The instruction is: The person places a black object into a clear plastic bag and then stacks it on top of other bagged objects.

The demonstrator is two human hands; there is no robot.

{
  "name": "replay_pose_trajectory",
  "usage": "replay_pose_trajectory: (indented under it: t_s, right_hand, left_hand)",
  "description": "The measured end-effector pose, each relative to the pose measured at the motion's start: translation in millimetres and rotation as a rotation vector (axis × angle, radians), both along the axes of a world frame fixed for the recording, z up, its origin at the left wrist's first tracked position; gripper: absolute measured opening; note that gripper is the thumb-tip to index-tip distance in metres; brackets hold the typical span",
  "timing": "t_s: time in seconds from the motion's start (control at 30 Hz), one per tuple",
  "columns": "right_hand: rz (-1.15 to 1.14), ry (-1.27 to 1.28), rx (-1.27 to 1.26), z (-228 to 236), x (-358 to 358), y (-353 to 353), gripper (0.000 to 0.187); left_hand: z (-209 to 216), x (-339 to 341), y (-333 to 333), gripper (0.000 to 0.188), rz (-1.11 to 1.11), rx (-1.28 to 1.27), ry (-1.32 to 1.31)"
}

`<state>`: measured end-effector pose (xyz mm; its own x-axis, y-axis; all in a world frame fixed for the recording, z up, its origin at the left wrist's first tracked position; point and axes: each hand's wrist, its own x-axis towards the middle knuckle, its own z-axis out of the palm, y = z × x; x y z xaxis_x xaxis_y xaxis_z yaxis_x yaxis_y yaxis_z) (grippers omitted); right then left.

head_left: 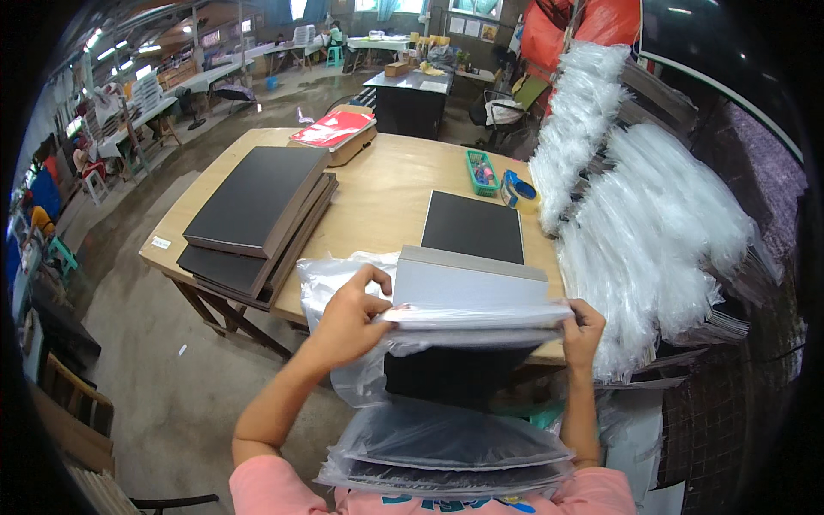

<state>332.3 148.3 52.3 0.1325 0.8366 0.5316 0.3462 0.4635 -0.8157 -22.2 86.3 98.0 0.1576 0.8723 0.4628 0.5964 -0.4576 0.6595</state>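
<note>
A stack of boards (472,279) with a pale grey face stands at the table's near edge. Clear plastic film (472,318) lies gathered across it. My left hand (350,313) is closed, thumb and fingers pinching the film at the stack's left end. At the right end my right hand (584,330) grips the film's other edge. Loose film (330,279) spreads beside my left hand. Below the gathered film a black surface (463,369) shows. Nearer my body are black boards in clear plastic (455,438). A flat black board (472,225) lies just beyond the stack.
Dark boards (257,197) are piled on the wooden table's (382,184) left. A red-topped package (335,129), a green basket (482,172) of small items and a blue tape roll (518,190) sit farther back. Plastic-wrapped stacks (635,249) crowd the right. People work at distant tables.
</note>
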Motion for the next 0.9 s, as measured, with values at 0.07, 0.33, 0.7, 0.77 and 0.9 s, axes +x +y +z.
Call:
replay_pose_trajectory:
  t_s: [0.07, 0.33, 0.7, 0.77, 0.9]
  right_hand:
    - [0.314, 0.178, -0.310, 23.2, 2.6, -22.8, 0.011]
    - [0.585, 0.757, -0.712, -93.1, 42.4, -72.4, 0.033]
    - [0.567, 0.628, -1.065, -197.6, 28.1, -120.1, 0.032]
    - [0.608, 0.592, -1.114, -201.5, 28.4, -118.1, 0.031]
    - [0.626, 0.539, -1.182, -197.7, 43.7, -118.9, 0.029]
  left_hand:
    - [-7.5, -19.7, 4.1, 0.011, -0.179, -0.658, -0.442]
    - [-162.2, -62.0, -6.5, 0.020, -0.580, -1.389, -1.144]
    - [-331.5, -77.7, -61.4, 0.020, 0.354, -1.172, -0.524]
    - [-324.8, -100.4, -64.4, 0.022, 0.757, -0.492, -0.437]
    - [-174.9, -86.2, -40.6, 0.026, 0.859, 0.101, -0.315]
